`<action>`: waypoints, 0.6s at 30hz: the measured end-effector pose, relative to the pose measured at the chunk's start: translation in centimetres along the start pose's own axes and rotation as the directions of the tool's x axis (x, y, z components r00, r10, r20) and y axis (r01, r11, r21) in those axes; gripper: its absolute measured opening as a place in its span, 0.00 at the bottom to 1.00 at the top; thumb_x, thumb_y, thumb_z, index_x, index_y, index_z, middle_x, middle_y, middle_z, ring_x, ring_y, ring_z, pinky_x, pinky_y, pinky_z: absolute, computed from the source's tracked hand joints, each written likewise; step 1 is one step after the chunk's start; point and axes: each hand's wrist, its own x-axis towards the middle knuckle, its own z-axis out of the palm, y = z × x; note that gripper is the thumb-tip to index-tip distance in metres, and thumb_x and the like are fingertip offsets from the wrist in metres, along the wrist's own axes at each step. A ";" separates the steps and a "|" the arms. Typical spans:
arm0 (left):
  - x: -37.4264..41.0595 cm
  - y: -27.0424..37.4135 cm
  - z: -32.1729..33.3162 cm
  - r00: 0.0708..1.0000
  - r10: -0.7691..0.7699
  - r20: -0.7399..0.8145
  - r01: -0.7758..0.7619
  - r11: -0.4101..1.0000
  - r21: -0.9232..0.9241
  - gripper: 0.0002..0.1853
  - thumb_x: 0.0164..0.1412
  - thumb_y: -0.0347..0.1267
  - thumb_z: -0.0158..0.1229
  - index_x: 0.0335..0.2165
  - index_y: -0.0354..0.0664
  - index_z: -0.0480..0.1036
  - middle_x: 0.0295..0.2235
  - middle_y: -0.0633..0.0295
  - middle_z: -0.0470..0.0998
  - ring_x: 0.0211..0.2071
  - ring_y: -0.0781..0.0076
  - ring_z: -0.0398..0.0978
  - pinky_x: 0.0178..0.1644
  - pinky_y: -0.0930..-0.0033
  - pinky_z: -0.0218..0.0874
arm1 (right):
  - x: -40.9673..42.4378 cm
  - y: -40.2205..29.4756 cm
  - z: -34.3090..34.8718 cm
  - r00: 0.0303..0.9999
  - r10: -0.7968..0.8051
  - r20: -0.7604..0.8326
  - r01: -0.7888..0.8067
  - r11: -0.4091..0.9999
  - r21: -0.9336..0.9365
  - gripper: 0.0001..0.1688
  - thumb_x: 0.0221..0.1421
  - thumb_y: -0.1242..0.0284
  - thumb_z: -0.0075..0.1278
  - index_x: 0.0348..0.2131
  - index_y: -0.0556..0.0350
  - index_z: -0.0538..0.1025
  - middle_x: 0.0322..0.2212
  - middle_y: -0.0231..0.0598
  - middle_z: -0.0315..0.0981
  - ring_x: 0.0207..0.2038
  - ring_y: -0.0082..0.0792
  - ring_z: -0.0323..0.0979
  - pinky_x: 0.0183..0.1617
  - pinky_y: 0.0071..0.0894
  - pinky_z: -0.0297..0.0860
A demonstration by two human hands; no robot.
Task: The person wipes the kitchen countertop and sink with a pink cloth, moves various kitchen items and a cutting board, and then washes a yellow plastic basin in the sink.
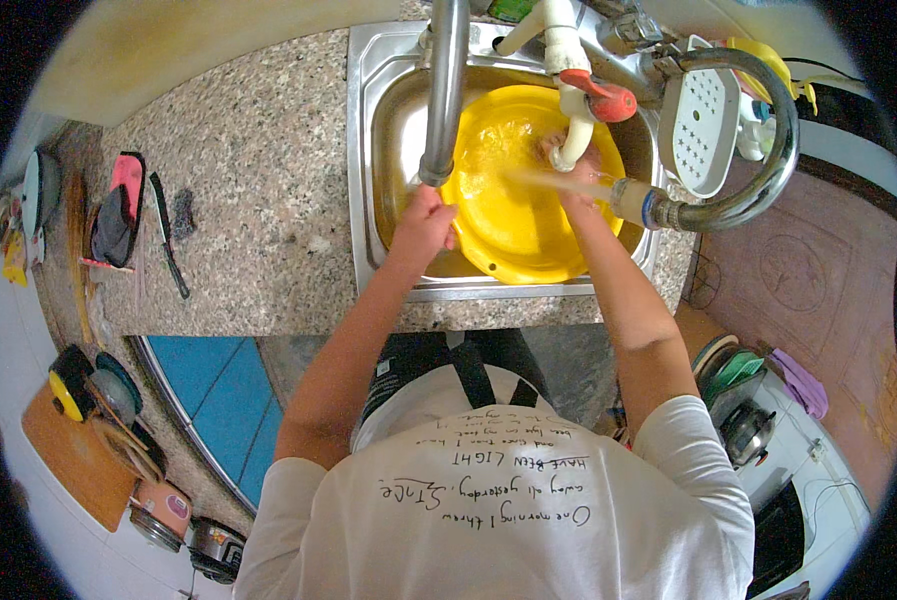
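A yellow plastic basin (523, 247) lies in the stainless steel sink (397, 135), with some water in it. My left hand (424, 225) grips the basin's left rim, fingers curled. On the basin's right side is my right hand (579, 161), partly hidden by a white plastic tap spout (568, 146) and blurred by water; whether it holds anything does not show. Water streams leftward over the basin from the nozzle of a curved chrome faucet (782, 142). A red tap handle (606, 97) sits above my right hand.
A metal pipe (447, 90) hangs over the sink's left part. On the granite counter (268, 187) at left lie a knife (167, 240), a dark scouring pad (184, 214) and a pink and black item (122, 210). A white soap tray (700, 127) stands right of the sink.
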 end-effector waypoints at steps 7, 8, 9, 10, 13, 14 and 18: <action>1.3 1.2 -0.1 1.000 0.027 -0.002 -0.025 0.940 0.339 0.37 0.64 0.24 0.47 0.69 0.49 0.49 0.56 0.54 0.72 0.48 0.69 0.74 0.48 0.69 0.68 | -1.6 0.3 6.7 0.985 0.020 0.170 0.062 0.886 -0.460 0.16 0.58 0.69 0.54 0.43 0.61 0.77 0.41 0.56 0.76 0.46 0.54 0.73 0.53 0.46 0.69; 1.9 1.3 0.6 0.998 0.057 -0.007 -0.049 0.913 0.406 0.37 0.64 0.24 0.48 0.69 0.49 0.50 0.56 0.53 0.71 0.53 0.66 0.73 0.54 0.66 0.66 | -2.8 2.8 6.9 0.959 -0.161 0.233 0.268 0.780 -0.565 0.15 0.57 0.70 0.54 0.41 0.61 0.76 0.41 0.56 0.75 0.47 0.57 0.72 0.54 0.47 0.68; 1.6 1.0 -1.4 0.996 0.053 -0.072 -0.012 0.877 0.480 0.36 0.65 0.24 0.48 0.69 0.48 0.50 0.58 0.52 0.71 0.57 0.64 0.70 0.59 0.64 0.62 | -5.4 -0.3 9.5 0.977 0.043 0.208 0.040 0.924 -0.381 0.13 0.54 0.72 0.54 0.39 0.60 0.76 0.40 0.54 0.74 0.45 0.57 0.72 0.53 0.48 0.68; 2.0 1.4 -1.2 0.996 0.057 -0.063 -0.015 0.850 0.527 0.36 0.65 0.24 0.48 0.69 0.48 0.50 0.58 0.51 0.70 0.59 0.63 0.68 0.62 0.63 0.59 | -6.4 0.1 7.9 0.895 0.144 0.423 0.062 0.898 -0.437 0.12 0.50 0.74 0.57 0.37 0.57 0.76 0.41 0.52 0.74 0.45 0.57 0.71 0.53 0.49 0.67; 2.1 1.9 -1.8 0.996 0.059 -0.062 -0.010 0.799 0.602 0.35 0.66 0.23 0.47 0.68 0.47 0.51 0.60 0.51 0.69 0.60 0.62 0.67 0.65 0.62 0.57 | -8.0 -3.4 2.1 0.524 0.157 0.837 0.339 0.863 -0.374 0.12 0.49 0.75 0.57 0.36 0.53 0.76 0.40 0.49 0.75 0.46 0.53 0.72 0.53 0.47 0.68; 1.9 1.9 -1.8 0.997 0.059 -0.059 -0.011 0.794 0.608 0.35 0.66 0.23 0.47 0.68 0.47 0.51 0.60 0.51 0.69 0.60 0.62 0.68 0.64 0.62 0.57 | -7.7 -4.0 -0.1 0.408 0.206 0.890 0.383 0.846 -0.371 0.12 0.47 0.78 0.59 0.35 0.52 0.76 0.39 0.46 0.75 0.46 0.50 0.72 0.52 0.45 0.69; 2.7 -0.5 -2.2 0.993 0.120 -0.019 -0.097 0.878 0.469 0.34 0.66 0.22 0.47 0.68 0.47 0.52 0.59 0.54 0.71 0.59 0.65 0.69 0.63 0.63 0.59 | -3.6 -1.3 -6.6 0.666 0.497 0.556 -0.017 0.756 -0.654 0.09 0.60 0.66 0.49 0.31 0.51 0.76 0.31 0.40 0.75 0.39 0.46 0.73 0.45 0.42 0.69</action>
